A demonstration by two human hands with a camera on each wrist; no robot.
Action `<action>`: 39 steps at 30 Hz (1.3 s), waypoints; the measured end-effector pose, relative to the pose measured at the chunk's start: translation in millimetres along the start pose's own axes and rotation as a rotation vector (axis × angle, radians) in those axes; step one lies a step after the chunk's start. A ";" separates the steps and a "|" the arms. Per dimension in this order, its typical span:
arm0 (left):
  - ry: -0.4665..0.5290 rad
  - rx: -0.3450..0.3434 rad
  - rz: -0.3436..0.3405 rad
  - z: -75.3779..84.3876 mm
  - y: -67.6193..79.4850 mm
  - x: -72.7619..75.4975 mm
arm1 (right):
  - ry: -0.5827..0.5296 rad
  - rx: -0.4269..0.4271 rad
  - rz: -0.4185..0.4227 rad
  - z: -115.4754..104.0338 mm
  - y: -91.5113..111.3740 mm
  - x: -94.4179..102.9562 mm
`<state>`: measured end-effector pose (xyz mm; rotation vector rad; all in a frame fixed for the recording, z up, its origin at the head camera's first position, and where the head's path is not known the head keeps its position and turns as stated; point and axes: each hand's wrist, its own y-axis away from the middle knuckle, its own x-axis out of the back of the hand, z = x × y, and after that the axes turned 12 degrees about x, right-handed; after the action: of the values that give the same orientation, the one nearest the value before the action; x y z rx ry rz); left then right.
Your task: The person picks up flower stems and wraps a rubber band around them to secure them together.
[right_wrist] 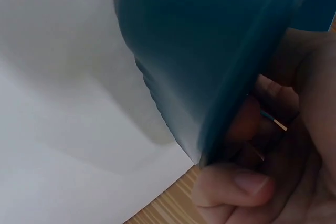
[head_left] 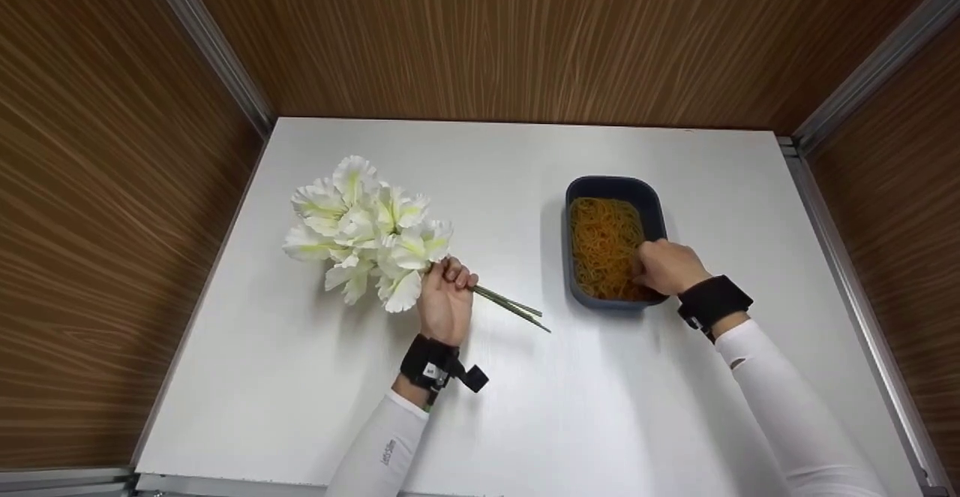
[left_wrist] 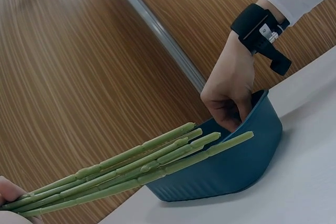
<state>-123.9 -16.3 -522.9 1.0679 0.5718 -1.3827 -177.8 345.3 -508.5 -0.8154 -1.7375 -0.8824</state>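
Observation:
My left hand (head_left: pixel 448 303) holds a bunch of white flowers (head_left: pixel 367 230) by the green stems (left_wrist: pixel 131 174), just below the blooms. The blossoms spread to the upper left and the cut ends point right. My right hand (head_left: pixel 669 266) reaches over the near right side of a dark blue box (head_left: pixel 577 298), fingers curled down inside. Within it lies a tangle of thin yellow-orange loops (head_left: pixel 606 242) that look like rubber bands. The right wrist view shows the curled fingers (right_wrist: pixel 231 184) at the rim; whether they pinch a band is hidden.
Both hands work above a white table (head_left: pixel 487 407). Brown wood-grain panels (head_left: pixel 487 39) close it in at the back and both sides, with metal strips at the corners. In the left wrist view the stem ends lie in front of the box.

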 end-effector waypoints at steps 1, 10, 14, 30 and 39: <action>0.001 -0.001 -0.001 0.1 -0.1 -0.1 | 0.001 0.007 -0.001 0.6 -0.1 -0.7; 0.008 0.007 0.005 0.4 2.7 -3.1 | -0.098 0.052 0.046 -1.5 5.9 3.7; 0.011 0.007 0.009 0.2 3.4 -3.4 | -0.181 0.069 0.079 -5.3 10.5 11.8; -0.014 0.014 0.011 -0.2 4.4 -2.1 | -0.110 0.218 0.495 -23.5 23.8 16.3; -0.010 0.003 0.010 0.6 1.3 -2.2 | -0.053 0.361 0.662 -49.9 27.1 -4.0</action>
<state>-123.1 -15.9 -520.5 1.0645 0.5569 -1.3793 -130.9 316.1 -494.6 -1.0742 -1.4601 -0.1014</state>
